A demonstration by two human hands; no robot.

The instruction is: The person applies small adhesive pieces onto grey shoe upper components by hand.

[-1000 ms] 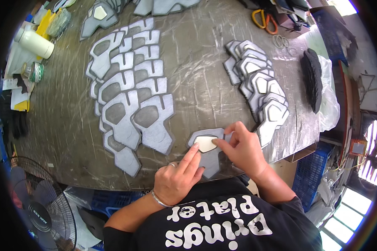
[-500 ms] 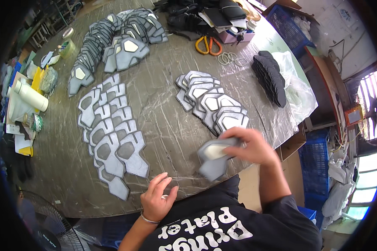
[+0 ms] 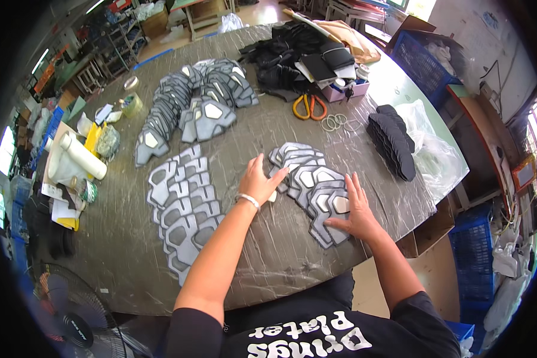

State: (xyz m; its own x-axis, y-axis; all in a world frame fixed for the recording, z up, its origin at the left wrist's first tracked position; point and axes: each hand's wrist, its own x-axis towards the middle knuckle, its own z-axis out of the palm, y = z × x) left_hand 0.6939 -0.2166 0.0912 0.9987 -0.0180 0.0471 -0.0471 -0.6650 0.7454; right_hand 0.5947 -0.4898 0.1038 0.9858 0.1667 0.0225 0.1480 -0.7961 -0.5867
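Note:
A curved, overlapping row of grey angular padded pieces with cream inserts [image 3: 319,177] lies right of the table's middle, between my two hands. My left hand [image 3: 261,181] is at its left side, thumb and fingers spread, the thumb against the row's edge. A small cream piece [image 3: 272,196] shows under that palm, seemingly tucked in the hand; the hidden fingers obscure the grip. My right hand [image 3: 359,213] rests open along the row's near right end, thumb on the nearest piece. Left of my left forearm lie grey pieces with open cut-outs [image 3: 182,197], partly hidden by the arm.
Longer rows of grey pieces [image 3: 161,113] lie at the far left. Orange-handled scissors [image 3: 309,107], pale rings [image 3: 340,123], and a black stack [image 3: 391,142] beside clear plastic [image 3: 429,140] are farther right. A white bottle [image 3: 83,156] lies at left; a fan [image 3: 74,322] stands below.
The grey piece my right hand was carrying is now at the row's near end, released. My left hand has moved forward from the table edge to the row. The head view has shifted.

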